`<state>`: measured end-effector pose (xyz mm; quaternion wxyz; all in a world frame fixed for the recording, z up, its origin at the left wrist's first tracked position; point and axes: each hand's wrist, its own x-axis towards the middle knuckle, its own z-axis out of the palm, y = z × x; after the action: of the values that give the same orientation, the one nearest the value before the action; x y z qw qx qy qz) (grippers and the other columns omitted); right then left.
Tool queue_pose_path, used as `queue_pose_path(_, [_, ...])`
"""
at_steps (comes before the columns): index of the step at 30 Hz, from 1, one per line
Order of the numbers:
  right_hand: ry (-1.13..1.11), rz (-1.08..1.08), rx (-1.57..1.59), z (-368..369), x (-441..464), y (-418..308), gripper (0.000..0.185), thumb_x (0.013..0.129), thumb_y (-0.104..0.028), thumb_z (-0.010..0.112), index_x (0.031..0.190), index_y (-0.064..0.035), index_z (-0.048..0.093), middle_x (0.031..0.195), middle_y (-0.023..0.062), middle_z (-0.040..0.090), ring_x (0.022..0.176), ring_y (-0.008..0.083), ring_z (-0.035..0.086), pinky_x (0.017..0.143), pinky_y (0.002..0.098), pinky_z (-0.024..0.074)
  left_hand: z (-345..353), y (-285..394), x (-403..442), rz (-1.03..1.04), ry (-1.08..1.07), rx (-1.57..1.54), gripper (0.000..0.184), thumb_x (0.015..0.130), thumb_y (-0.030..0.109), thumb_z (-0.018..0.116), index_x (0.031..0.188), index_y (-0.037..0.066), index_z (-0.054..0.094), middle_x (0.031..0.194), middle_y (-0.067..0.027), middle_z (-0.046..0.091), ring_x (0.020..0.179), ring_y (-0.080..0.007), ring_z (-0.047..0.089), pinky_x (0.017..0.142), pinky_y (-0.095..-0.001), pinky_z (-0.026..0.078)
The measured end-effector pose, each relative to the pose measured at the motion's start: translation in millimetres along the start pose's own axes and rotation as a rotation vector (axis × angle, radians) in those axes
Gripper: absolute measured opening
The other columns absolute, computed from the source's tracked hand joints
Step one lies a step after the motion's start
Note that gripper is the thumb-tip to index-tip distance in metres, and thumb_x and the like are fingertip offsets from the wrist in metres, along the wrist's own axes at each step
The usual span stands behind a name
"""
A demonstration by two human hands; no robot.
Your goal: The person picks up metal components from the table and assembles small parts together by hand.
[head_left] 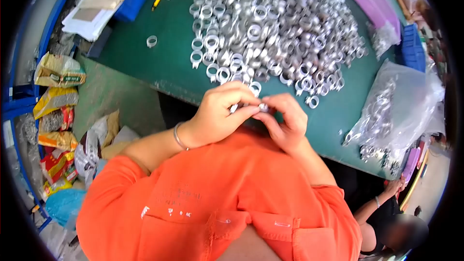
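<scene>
My left hand [217, 113] and my right hand [291, 117] meet at the table's near edge, in front of my chest. Pinched between the fingertips of both is a small silver metal ring clamp [263, 108], mostly covered by the fingers. A shiny bit of metal [234, 108] shows inside the curled left fingers; what it is I cannot make out. Just beyond my hands, a large heap of metal ring clamps [275, 24] spreads over the green table [130, 50]. One loose ring clamp [313, 101] lies right of my hands, another [152, 41] far left.
Clear plastic bags [411, 101] with metal parts lie at the right, near a purple bin [374, 0] and a blue bin [413, 48]. Papers [99, 7] and a yellow pen [157, 1] are at the back left. Bags fill the left floor. A co-worker's hand [394, 188] shows lower right.
</scene>
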<state>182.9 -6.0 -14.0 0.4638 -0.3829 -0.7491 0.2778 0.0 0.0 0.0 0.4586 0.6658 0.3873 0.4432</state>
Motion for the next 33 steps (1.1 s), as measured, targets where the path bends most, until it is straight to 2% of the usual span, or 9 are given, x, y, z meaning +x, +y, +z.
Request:
queue_pose_path(3, [-0.056, 0.088, 0.045, -24.6, 33.0, -5.2, 0.025, 0.073, -0.003, 0.072, 0.095, -0.0011, 0.061, 0.079, 0.0061, 0.062, 0.065, 0.0112, 0.057, 0.054, 0.0219, 0.0447, -0.9, 15.2, -0.7, -0.173, 0.094, -0.06, 0.006, 0.079, 0.001, 0.063, 0.085, -0.001, 0.062, 0.08, -0.0049, 0.059, 0.069, -0.0094, 0.053, 0.063, -0.0222, 0.043])
queue_pose_path(5, [-0.142, 0.677, 0.392, -38.1, 66.4, -0.9, 0.021, 0.079, -0.005, 0.067, 0.097, 0.0015, 0.059, 0.076, 0.004, 0.061, 0.064, 0.0084, 0.055, 0.051, 0.0217, 0.0444, -5.5, 16.2, 3.3, -0.207, 0.118, -0.13, 0.005, 0.08, 0.002, 0.062, 0.084, -0.001, 0.062, 0.081, -0.0036, 0.059, 0.07, -0.0079, 0.052, 0.064, -0.0218, 0.043])
queue_pose_path(7, [-0.149, 0.779, 0.386, -54.6, 106.5, 14.6, 0.02, 0.083, -0.009, 0.063, 0.098, 0.0029, 0.058, 0.072, 0.0037, 0.06, 0.057, 0.0076, 0.053, 0.048, 0.0222, 0.0438, -9.3, 14.0, 3.3, -0.182, 0.135, -0.124, 0.005, 0.081, 0.002, 0.062, 0.084, -0.001, 0.061, 0.081, -0.0027, 0.059, 0.07, -0.007, 0.052, 0.064, -0.0213, 0.043])
queue_pose_path(11, [0.072, 0.572, 0.245, -89.6, 195.8, 39.5, 0.02, 0.084, -0.01, 0.061, 0.097, 0.0037, 0.057, 0.073, 0.0064, 0.062, 0.058, 0.0119, 0.056, 0.05, 0.0217, 0.0446, -14.6, 11.7, -1.0, -0.255, 0.159, -0.226, 0.006, 0.082, 0.003, 0.06, 0.087, -0.001, 0.061, 0.082, -0.001, 0.059, 0.072, -0.0049, 0.051, 0.065, -0.0204, 0.043])
queue_pose_path(15, [0.55, 0.374, 0.585, -111.1, 249.7, 74.0, 0.044, 0.086, -0.007, 0.055, 0.122, 0.013, 0.038, 0.106, 0.0206, 0.057, 0.093, 0.0247, 0.061, 0.078, 0.0279, 0.0512, -19.0, 9.2, -2.3, -0.341, 0.195, -0.285, 0.007, 0.081, 0.002, 0.062, 0.088, 0.0, 0.062, 0.081, 0.001, 0.06, 0.072, -0.0043, 0.051, 0.065, -0.0202, 0.043])
queue_pose_path(16, [0.512, 0.366, 0.56, -110.3, 243.9, 69.9, 0.053, 0.087, -0.006, 0.053, 0.128, 0.0163, 0.026, 0.115, 0.0252, 0.05, 0.102, 0.0308, 0.057, 0.084, 0.0315, 0.0509, -22.8, 8.9, -3.8, -0.346, 0.165, -0.217, 0.008, 0.08, 0.003, 0.063, 0.087, 0.0, 0.062, 0.081, 0.0008, 0.06, 0.072, -0.0043, 0.051, 0.065, -0.0201, 0.043])
queue_pose_path(22, [-0.242, 0.421, 0.019, -59.8, 131.7, 19.9, 0.013, 0.083, -0.008, 0.059, 0.094, -0.0011, 0.063, 0.082, 0.0021, 0.063, 0.071, 0.0075, 0.057, 0.062, 0.0231, 0.046, -30.1, -4.5, -14.4, -0.363, 0.003, 0.103, 0.012, 0.074, 0.004, 0.067, 0.084, 0.0, 0.062, 0.076, -0.0036, 0.061, 0.066, -0.0079, 0.054, 0.06, -0.0226, 0.045])
queue_pose_path(25, [-0.591, -0.036, -0.061, -35.0, 79.6, 5.2, 0.013, 0.075, -0.004, 0.064, 0.088, -0.0028, 0.061, 0.079, 0.0098, 0.058, 0.072, 0.0261, 0.059, 0.061, 0.0327, 0.0482, -23.2, -6.6, -12.4, -0.303, 0.033, 0.14, 0.012, 0.074, 0.004, 0.067, 0.083, -0.001, 0.062, 0.075, -0.0065, 0.061, 0.065, -0.0107, 0.056, 0.059, -0.0241, 0.045])
queue_pose_path(33, [-0.322, 0.022, -0.386, -11.1, 25.5, 0.4, 0.025, 0.07, -0.008, 0.07, 0.093, -0.007, 0.061, 0.076, 0.0087, 0.052, 0.065, 0.0276, 0.054, 0.056, 0.0362, 0.0456, -14.3, -8.5, -6.0, -0.258, 0.038, 0.159, 0.01, 0.074, 0.002, 0.065, 0.083, -0.003, 0.062, 0.079, -0.0117, 0.063, 0.067, -0.0182, 0.061, 0.06, -0.0276, 0.048])
